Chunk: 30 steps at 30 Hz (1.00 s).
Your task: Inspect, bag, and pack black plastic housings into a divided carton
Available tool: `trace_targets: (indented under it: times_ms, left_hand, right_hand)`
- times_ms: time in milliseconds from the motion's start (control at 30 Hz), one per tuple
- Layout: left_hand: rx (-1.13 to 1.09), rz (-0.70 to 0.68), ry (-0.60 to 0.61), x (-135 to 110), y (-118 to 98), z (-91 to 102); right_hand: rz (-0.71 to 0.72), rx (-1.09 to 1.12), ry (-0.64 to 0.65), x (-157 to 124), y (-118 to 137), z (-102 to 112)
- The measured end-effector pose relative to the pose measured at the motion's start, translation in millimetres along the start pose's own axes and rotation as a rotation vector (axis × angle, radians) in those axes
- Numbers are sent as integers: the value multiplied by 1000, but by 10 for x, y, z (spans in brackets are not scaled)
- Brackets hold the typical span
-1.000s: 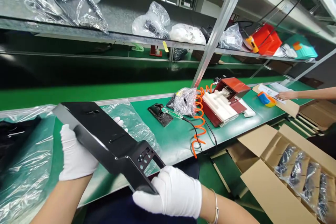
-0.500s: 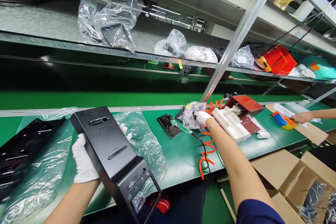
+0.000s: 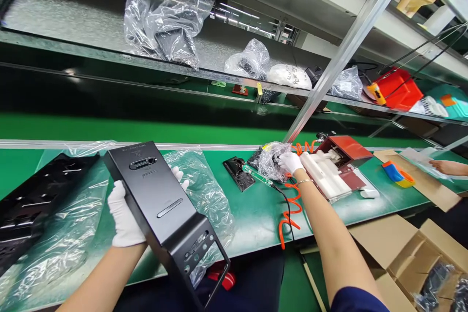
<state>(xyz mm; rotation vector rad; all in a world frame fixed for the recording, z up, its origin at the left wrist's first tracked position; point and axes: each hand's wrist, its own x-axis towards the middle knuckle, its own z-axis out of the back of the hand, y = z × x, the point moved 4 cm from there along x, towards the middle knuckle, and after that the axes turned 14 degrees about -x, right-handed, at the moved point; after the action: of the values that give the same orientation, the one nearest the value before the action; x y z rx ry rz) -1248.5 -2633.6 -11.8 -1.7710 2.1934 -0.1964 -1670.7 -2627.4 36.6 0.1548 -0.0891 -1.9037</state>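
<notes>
A long black housing panel (image 3: pixel 157 185), with slots and a rectangular cut-out at its lower end, is held tilted above the bench. My left hand (image 3: pixel 124 214), in a white glove, grips it from beneath, with fingertips showing past its right edge. Farther right, my white-gloved right hand (image 3: pixel 291 162) is at a clear plastic bag (image 3: pixel 272 160) of small parts. Its fingers are drawn together at the bag; what they pinch is too small to make out. Beside the bag lie a green electric screwdriver (image 3: pixel 258 175) and a small black part (image 3: pixel 238 173).
Another black panel (image 3: pixel 47 200) lies on plastic sheeting at left. A red-and-white machine (image 3: pixel 336 165) stands beyond my right hand, near a coiled orange hose (image 3: pixel 290 209). Cardboard boxes (image 3: pixel 413 258) sit lower right. A co-worker's hand (image 3: pixel 444 166) is at far right. A shelf (image 3: pixel 215 75) spans above.
My right hand has drawn back slightly at the bag. The view has shifted, so most things sit farther right. The co-worker's hand has left the blue-and-orange tape roll. My left hand keeps its grip.
</notes>
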Motion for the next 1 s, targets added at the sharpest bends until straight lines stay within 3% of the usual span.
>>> trace_targets:
  times_ms: [100, 200, 367, 433, 567, 633, 733, 900, 1000]
  left_hand:
    - [-50, 15, 58, -23, 80, -57]
    - [-116, 61, 74, -61, 218, -115]
    - [-268, 275, 143, -131, 590, -168]
    - [-317, 353, 204, -148, 727, -187]
    - [-386, 472, 255, -175, 895, -215]
    - [-419, 477, 264, -195, 910, -224]
    - [-455, 471, 291, -235, 901, -207]
    - [-470, 517, 327, -261, 933, -87]
    - [-498, 508, 348, -250, 932, -42]
  right_hand:
    - [-9, 280, -18, -132, -58, 132]
    - [21, 480, -45, -306, 45, 217]
    - [175, 765, 83, -678, 762, 215]
    - [261, 742, 8, -832, 1133, 242]
    - [562, 346, -395, -1088, 1784, 290]
    - [690, 241, -478, -1132, 1990, 232]
    - [721, 276, -474, -1064, 2123, 136]
    - [576, 428, -307, -903, 2199, 13]
    - [554, 399, -317, -877, 2225, -14]
